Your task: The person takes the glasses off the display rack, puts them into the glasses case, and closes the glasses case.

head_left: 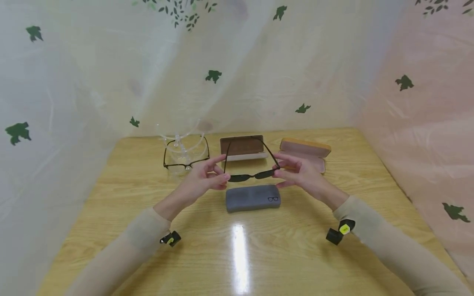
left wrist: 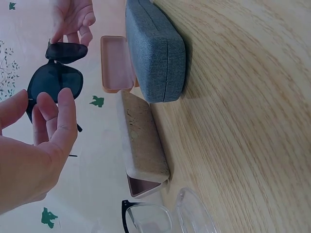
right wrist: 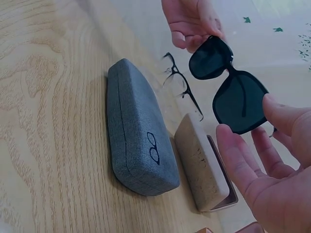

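Dark sunglasses (head_left: 240, 178) are held up between both hands, temples unfolded and pointing away. My left hand (head_left: 198, 179) pinches their left end by the hinge with thumb and fingers. On the opposite end my right hand (head_left: 305, 174) grips the frame near the other hinge. Both wrist views show the dark lenses (right wrist: 238, 99) from the front, clear of the table. Just below and nearer lies a closed grey fabric glasses case (head_left: 252, 198) with a small glasses drawing on its lid.
Behind the sunglasses stands an open beige case with a brown lining (head_left: 240, 147). To its right is an open orange case with a pink inside (head_left: 301, 150). Black-framed glasses (head_left: 175, 165) sit at a clear plastic stand (head_left: 183, 155) on the left. Patterned curtains (head_left: 252, 82) enclose the wooden table (head_left: 200, 263).
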Demonstrator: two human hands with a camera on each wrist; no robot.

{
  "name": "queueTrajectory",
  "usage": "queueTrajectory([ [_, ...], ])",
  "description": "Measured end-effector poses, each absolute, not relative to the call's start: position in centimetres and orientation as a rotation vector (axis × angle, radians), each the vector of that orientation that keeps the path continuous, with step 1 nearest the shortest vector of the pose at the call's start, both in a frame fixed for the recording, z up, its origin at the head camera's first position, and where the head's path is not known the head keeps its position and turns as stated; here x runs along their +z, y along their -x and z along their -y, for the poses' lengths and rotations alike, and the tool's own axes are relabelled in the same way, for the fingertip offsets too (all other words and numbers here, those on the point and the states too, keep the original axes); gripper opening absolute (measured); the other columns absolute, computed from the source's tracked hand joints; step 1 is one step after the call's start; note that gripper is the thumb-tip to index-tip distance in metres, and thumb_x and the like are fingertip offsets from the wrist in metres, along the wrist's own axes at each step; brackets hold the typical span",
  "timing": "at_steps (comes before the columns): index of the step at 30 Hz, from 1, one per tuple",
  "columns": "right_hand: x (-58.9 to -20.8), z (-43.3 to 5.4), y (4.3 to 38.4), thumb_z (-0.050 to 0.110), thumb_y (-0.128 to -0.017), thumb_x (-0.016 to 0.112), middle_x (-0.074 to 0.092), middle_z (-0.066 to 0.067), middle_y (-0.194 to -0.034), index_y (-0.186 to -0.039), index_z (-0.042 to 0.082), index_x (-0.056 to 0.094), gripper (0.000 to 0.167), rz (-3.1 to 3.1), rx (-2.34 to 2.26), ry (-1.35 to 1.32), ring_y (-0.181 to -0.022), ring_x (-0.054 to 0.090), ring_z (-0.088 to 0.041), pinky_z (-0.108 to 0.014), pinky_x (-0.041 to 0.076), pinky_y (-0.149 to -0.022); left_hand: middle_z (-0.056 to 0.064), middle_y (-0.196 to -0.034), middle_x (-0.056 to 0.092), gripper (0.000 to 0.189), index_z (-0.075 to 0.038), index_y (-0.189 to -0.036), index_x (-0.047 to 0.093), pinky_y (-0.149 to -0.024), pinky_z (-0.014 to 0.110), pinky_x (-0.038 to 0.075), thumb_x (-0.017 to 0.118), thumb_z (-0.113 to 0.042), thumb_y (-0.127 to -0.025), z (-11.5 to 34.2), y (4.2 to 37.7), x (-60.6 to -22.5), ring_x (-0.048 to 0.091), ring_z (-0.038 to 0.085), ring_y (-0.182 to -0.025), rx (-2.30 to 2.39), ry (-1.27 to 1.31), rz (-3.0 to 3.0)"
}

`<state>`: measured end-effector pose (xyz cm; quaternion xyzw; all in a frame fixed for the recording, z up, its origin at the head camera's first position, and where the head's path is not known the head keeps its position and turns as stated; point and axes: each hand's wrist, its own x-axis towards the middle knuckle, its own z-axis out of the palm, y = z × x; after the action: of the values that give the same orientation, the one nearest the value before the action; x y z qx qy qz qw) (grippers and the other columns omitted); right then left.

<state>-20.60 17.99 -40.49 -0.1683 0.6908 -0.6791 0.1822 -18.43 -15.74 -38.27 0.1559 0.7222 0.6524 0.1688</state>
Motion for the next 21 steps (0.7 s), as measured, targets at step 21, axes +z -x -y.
queueTrajectory([
  [21, -39.8, -17.9, 20.3, 0.022, -0.104, 0.062, 0.063, -0.013, -0.131, -0.146, 0.002, 0.05, 0.048, -1.989, -1.574, 0.622, -0.112, 0.061, -0.046, -0.045, 0.052, -0.098, 0.016, -0.106, 0.058, 0.062, -0.017, -0.156, 0.042, -0.062, 0.04, 0.062, 0.069, -0.019, -0.099, 16.9, 18.3, -37.9, 0.068, 0.035, -0.082, 1.813, -0.517, -2.053],
])
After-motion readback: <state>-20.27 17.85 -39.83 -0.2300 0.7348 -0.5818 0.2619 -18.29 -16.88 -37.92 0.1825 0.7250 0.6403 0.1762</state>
